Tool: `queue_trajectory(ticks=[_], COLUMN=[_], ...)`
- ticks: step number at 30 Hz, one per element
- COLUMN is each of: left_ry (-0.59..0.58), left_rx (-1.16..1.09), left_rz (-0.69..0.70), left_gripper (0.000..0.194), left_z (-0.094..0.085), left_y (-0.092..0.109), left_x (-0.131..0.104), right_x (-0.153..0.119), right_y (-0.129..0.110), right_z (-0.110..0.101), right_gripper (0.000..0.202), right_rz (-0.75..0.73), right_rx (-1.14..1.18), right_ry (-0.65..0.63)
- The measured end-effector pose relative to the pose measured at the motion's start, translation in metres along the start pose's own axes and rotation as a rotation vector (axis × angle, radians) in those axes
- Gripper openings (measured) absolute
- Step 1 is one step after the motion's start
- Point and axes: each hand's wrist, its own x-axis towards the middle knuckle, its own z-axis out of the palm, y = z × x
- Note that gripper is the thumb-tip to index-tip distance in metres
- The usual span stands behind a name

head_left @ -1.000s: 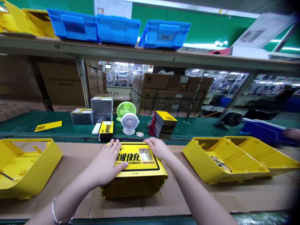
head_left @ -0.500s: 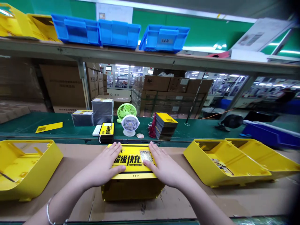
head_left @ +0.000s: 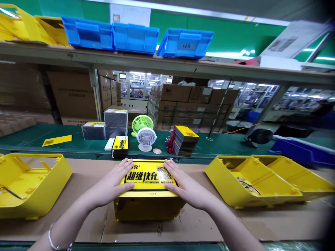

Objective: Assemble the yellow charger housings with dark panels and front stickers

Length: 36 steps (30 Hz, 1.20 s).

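A yellow plastic housing (head_left: pixel 146 209) stands in front of me on the cardboard, its open side facing me. On its top lies a yellow label panel (head_left: pixel 149 186) with bold black lettering and a QR code. My left hand (head_left: pixel 113 183) rests flat on the left end of the panel, fingers stretched forward and thumb pointing inward. Over the right end lies my right hand (head_left: pixel 184 183), also flat, its fingers covering part of the QR code. Neither hand grips anything; both press or rest on the top surface.
Yellow housings sit at the left (head_left: pixel 39 188) and right (head_left: pixel 251 184). On the green bench behind are a stack of yellow-topped panels (head_left: pixel 185 141), a white fan (head_left: pixel 146 138), a green fan (head_left: pixel 142 122) and wrapped stacks (head_left: pixel 116 123). Blue bins (head_left: pixel 185 43) line the shelf above.
Both hands have slid slightly outward, the thumbs now farther apart, uncovering more of the lettering and QR code. The view has shifted a little; the housing stays in place.
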Motion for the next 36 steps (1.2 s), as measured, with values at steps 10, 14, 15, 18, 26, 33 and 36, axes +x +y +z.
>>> queue_trajectory(ticks=[10,14,15,18,26,33,36], left_ry=[0.162,0.108,0.127,0.120,-0.022,-0.260,-0.258], left_rx=[-0.834,-0.752,-0.758,-0.868,-0.966,-0.931,-0.945], left_rz=[-0.177,-0.207,-0.216,-0.226,-0.095,-0.095,-0.127], left_gripper=[0.071,0.086,0.086,0.080,0.073,0.053,0.054], left_z=[0.096,0.089,0.084,0.071,0.108,0.122,0.122], left_y=[-0.048,-0.036,-0.031,-0.017,0.021,0.023,0.013], left_x=[-0.065,-0.070,-0.067,-0.049,0.007,-0.010,-0.021], right_x=[-0.042,-0.040,-0.040,-0.042,-0.046,-0.058,-0.070], right_y=[0.058,0.050,0.045,0.024,-0.026,0.028,0.055], right_z=[0.098,0.100,0.092,0.066,0.117,0.116,0.097], right_gripper=[0.043,0.031,0.033,0.045,0.065,0.057,0.048], right_rz=[0.192,0.244,0.283,0.413,-0.147,-0.036,-0.025], right_rx=[0.534,0.326,0.284,0.139,-0.468,-0.555,-0.609], right_ry=[0.163,0.336,0.371,0.496,0.559,0.738,0.765])
